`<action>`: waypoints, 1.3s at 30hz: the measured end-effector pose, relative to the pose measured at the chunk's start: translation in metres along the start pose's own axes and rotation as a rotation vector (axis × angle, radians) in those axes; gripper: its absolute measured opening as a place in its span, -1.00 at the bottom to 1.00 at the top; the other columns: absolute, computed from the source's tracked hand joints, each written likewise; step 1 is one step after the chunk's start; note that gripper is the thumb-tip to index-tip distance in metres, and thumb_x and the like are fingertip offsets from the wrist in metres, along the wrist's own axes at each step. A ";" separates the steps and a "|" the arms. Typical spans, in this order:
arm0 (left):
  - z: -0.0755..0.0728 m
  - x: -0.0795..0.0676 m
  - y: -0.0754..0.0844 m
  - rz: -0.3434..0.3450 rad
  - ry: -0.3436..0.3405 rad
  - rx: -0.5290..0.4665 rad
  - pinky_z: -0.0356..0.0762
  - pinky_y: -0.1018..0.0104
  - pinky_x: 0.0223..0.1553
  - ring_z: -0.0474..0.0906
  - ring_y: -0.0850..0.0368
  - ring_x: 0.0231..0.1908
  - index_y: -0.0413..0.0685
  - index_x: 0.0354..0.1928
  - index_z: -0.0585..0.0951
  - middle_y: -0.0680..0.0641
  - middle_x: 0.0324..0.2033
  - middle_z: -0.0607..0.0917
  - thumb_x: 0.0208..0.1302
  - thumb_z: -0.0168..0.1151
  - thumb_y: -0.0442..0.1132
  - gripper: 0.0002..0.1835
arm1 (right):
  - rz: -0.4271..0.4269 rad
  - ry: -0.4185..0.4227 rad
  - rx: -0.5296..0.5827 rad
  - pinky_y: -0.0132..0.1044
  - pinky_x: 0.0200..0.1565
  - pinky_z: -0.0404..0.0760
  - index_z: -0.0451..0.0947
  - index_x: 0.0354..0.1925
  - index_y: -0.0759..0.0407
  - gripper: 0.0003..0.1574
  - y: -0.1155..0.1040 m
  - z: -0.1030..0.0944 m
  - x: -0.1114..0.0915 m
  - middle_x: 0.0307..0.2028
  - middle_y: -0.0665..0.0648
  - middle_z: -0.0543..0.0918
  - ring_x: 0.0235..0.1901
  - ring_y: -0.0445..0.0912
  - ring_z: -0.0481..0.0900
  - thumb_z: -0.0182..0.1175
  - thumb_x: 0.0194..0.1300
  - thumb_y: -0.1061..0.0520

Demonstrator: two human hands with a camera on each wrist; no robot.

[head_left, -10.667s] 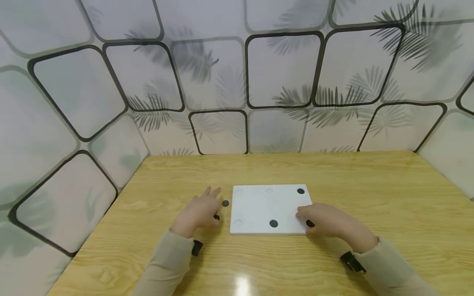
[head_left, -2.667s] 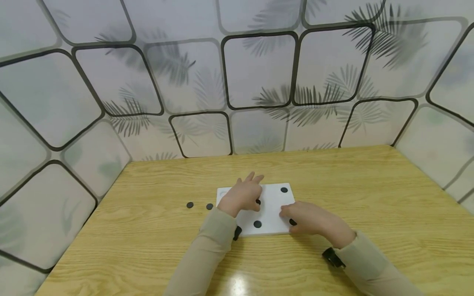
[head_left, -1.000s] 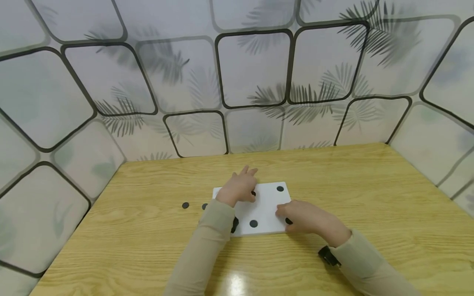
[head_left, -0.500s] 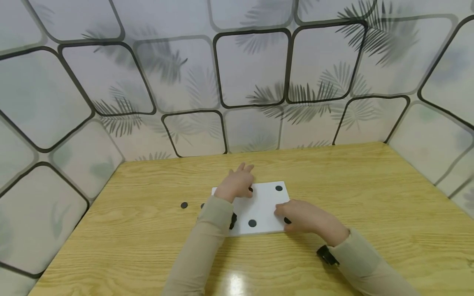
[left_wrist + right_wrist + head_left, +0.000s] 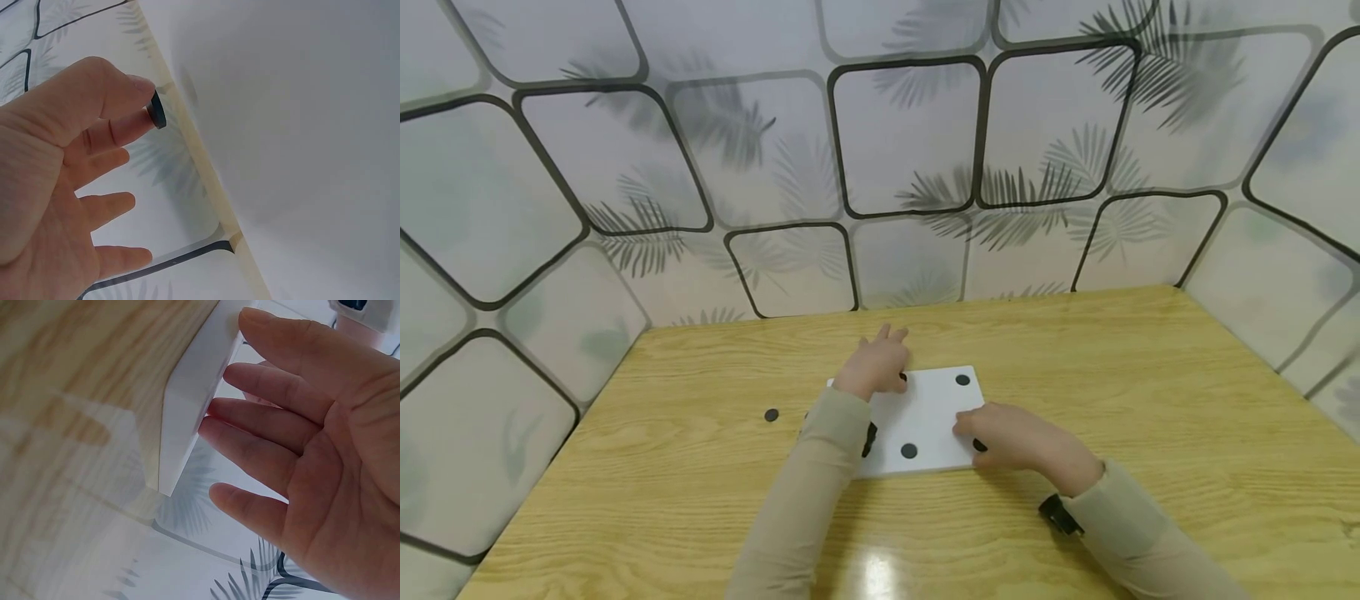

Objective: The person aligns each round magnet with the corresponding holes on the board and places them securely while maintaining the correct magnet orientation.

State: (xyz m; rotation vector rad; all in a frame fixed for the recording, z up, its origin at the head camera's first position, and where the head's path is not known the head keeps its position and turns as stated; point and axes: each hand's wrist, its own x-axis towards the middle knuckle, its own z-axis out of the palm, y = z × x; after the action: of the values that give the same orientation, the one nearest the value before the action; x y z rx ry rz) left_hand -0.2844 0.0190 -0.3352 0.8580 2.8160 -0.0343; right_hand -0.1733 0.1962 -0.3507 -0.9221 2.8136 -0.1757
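My left hand (image 5: 874, 365) is over the back of a white rectangular board (image 5: 925, 417), its thumb and index finger pinching a small black disc (image 5: 157, 111). In the left wrist view the disc is held on edge, a little off the board's white face, and the other fingers are spread. At the board's right edge rests my right hand (image 5: 1022, 437); its fingertips and thumb touch the board, fingers fairly straight. Black discs lie on the board at the back right (image 5: 962, 380), the front middle (image 5: 909, 451) and the front right (image 5: 980, 445), the last partly behind the right hand.
A loose black disc (image 5: 771, 415) lies on the wooden table (image 5: 685, 500) left of the board. Another one nearby is mostly hidden by the left sleeve (image 5: 820, 458). Patterned wall panels (image 5: 790, 167) rise behind and beside the table.
Over ten seconds, my left hand has gone from the table left of the board to above it. Lately it moves toward the board's back edge with the disc. The right hand stays at the board's edge.
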 end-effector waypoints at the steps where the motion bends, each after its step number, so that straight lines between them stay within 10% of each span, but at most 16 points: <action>1: 0.000 0.000 0.000 -0.002 -0.003 0.002 -0.02 -0.22 0.12 -0.20 -0.18 0.29 -0.03 -0.60 0.46 -0.11 0.30 0.06 0.04 0.22 -0.28 -0.84 | -0.001 0.000 0.001 -0.15 -0.19 0.46 0.54 -0.25 0.23 -0.68 0.000 0.000 0.000 -0.10 0.22 0.55 -0.23 0.01 0.52 0.31 -0.06 0.21; 39: 0.006 0.006 0.000 -0.005 -0.041 0.014 -0.01 -0.21 0.12 -0.16 -0.18 0.28 -0.04 -0.60 0.49 -0.11 0.29 0.11 0.09 0.22 -0.24 -0.82 | -0.003 -0.013 -0.008 -0.24 -0.25 0.48 0.55 -0.27 0.19 -0.70 0.000 -0.001 0.001 -0.11 0.17 0.56 -0.27 -0.06 0.54 0.32 -0.07 0.21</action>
State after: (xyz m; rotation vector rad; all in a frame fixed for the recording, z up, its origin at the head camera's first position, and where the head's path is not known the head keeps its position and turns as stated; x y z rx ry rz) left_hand -0.2883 0.0224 -0.3420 0.8440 2.7833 -0.0710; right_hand -0.1745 0.1951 -0.3500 -0.9263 2.8028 -0.1587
